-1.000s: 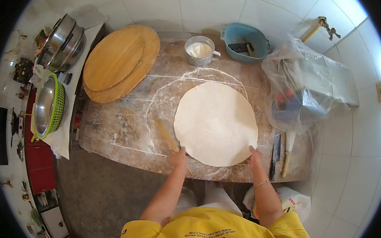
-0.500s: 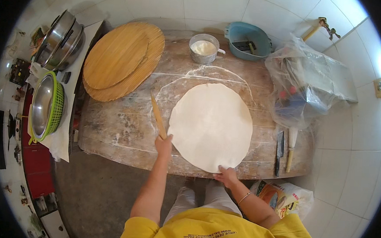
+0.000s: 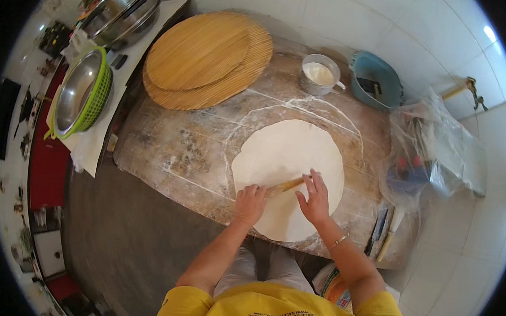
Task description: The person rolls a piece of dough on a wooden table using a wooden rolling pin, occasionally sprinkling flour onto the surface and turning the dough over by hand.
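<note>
A large round sheet of rolled-out dough (image 3: 288, 145) lies on the floured wooden table. Across it rests a wooden rolling pin (image 3: 286, 186), tilted slightly up to the right. My left hand (image 3: 251, 203) is closed over the pin's left end, near the dough's left edge. At the pin's other end is my right hand (image 3: 315, 199), with its fingers stretched out and thumb apart; its fingertips meet the pin's tip. The dough beneath my hands is partly hidden.
Round slatted wooden boards (image 3: 207, 57) lie at the back left. A cup of flour (image 3: 320, 75) and a blue basin (image 3: 376, 78) stand at the back. Plastic-covered items (image 3: 433, 151), a knife (image 3: 377, 230) and a brush (image 3: 390, 233) are at right. A green basket (image 3: 97, 93) sits left.
The rolling pin has moved from beside the dough onto it. My right hand has left the dough's near edge and reached the pin's right end. The view has turned.
</note>
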A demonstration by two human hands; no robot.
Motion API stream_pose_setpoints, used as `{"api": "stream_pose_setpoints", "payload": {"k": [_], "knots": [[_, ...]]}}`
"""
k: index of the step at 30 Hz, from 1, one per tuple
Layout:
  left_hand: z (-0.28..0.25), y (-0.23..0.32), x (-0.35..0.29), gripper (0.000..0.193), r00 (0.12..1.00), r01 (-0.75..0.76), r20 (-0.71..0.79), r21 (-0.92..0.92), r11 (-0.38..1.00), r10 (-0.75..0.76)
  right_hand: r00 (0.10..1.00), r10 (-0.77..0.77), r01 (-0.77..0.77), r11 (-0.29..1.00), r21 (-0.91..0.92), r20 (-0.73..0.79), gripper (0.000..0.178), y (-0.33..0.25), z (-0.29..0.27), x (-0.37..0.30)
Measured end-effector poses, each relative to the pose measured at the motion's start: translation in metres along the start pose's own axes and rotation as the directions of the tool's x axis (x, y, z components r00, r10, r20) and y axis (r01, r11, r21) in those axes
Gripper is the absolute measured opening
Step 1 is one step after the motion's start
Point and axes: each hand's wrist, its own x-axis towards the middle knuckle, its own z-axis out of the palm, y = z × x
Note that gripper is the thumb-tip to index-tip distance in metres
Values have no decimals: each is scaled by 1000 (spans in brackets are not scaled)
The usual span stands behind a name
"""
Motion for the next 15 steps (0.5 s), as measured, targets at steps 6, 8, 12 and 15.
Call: {"api": "stream_pose_setpoints", "payload": {"k": [6,8,12,15], "knots": [[31,-6,-40,73,997,43,-69,148,988,-33,910,-183,259,951,-167,373,82,30,28,23],[36,-18,-31,74,995,66,-85,61,996,-61,934,-177,240,955,-176,312,80,28,37,42],[29,-44,26,71,956,227,-214,102,969,-201,944,-314,324,938,-118,100,74,19,72,131],[-11,-77,98,66,875,384,-366,129,914,-316,932,-332,334,943,-17,-147,71,3,106,221]]}}
